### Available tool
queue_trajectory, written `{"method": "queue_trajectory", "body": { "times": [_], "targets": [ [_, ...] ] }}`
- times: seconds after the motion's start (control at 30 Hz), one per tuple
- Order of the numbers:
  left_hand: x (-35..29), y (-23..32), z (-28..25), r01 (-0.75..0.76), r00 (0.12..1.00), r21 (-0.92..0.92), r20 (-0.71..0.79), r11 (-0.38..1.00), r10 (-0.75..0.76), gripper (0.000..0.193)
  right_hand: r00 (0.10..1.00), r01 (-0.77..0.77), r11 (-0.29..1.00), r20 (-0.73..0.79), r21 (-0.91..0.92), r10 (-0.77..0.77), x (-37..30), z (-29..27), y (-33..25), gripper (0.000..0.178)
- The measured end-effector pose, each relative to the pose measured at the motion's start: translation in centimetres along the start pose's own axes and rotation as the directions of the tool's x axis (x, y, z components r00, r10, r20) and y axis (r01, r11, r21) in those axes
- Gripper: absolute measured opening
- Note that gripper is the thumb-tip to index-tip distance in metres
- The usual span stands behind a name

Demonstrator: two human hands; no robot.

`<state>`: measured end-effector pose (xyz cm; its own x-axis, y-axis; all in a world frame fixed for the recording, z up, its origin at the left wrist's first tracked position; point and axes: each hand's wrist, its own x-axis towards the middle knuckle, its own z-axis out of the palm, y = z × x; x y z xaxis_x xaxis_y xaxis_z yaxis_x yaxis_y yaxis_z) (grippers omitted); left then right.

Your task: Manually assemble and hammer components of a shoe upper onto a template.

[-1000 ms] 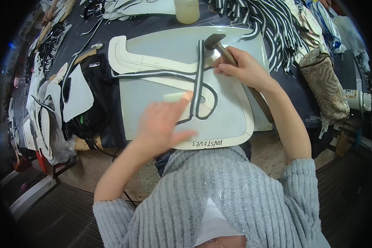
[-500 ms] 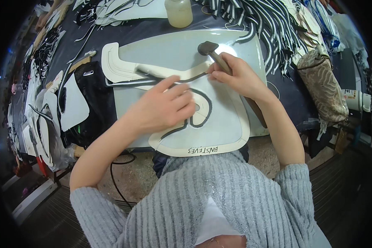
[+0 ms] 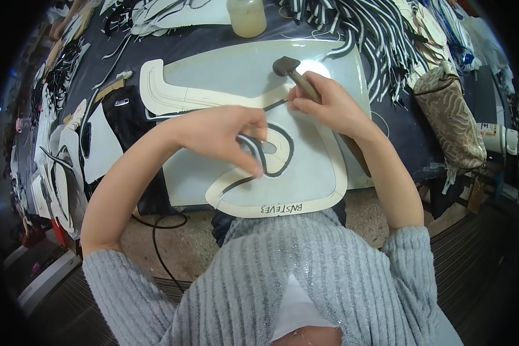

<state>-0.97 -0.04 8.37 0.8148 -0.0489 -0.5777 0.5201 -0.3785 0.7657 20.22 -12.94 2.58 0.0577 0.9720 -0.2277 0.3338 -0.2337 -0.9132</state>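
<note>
A large curved cream piece (image 3: pixel 323 199) with handwriting along its near edge lies on a pale grey board (image 3: pixel 230 66). A dark strip follows the inner loop of the piece. My left hand (image 3: pixel 213 130) is bent over that loop, its thumb tip at the strip. The loose black-and-white strip (image 3: pixel 251 144) curves up between thumb and fingers into the palm, which hides the rest. My right hand (image 3: pixel 331 104) is closed round the handle of a hammer (image 3: pixel 286 66), head up and away from me. Its fingertips are near the cream piece's far edge.
A jar of yellowish liquid (image 3: pixel 246 17) stands beyond the board. Black-and-white strips (image 3: pixel 380 43) are heaped at the far right, near a patterned pouch (image 3: pixel 448 118). White cut pieces (image 3: pixel 101 150) and a black bag (image 3: pixel 130 124) lie on the left.
My left hand has turned and its fingers have curled in around the loose strip, whose blurred tail no longer lies across the far arm of the piece. The right hand with the hammer has barely moved.
</note>
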Motion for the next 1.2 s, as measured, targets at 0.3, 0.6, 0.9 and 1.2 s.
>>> {"method": "queue_trajectory", "body": {
  "times": [0.3, 0.6, 0.9, 1.2],
  "targets": [
    [-0.5, -1.2, 5.5, 0.103, 0.817, 0.931, -0.280, 0.350, 0.505, 0.041, 0.999, -0.042, 0.999, -0.001, 0.030, 0.042, 0.0, 0.1, 0.1, 0.010],
    [-1.8, -1.4, 9.4, 0.011, 0.613, 0.532, -0.672, 0.847, 0.415, 0.033, 1.000, -0.007, 0.999, -0.026, -0.038, 0.006, -0.1, 0.2, 0.2, 0.012],
    [-0.5, -4.3, 7.9, 0.203, 0.607, 0.705, -0.635, 0.680, 0.478, 0.024, 1.000, -0.004, 0.995, -0.026, -0.103, 0.001, -0.2, 0.1, -0.3, 0.012],
    [2.7, -2.5, 5.9, 0.031, 0.455, 0.414, -0.816, 0.910, 0.356, 0.034, 0.999, 0.003, 1.000, -0.039, -0.016, -0.003, -0.1, 0.3, 0.3, 0.014]
  ]
}}
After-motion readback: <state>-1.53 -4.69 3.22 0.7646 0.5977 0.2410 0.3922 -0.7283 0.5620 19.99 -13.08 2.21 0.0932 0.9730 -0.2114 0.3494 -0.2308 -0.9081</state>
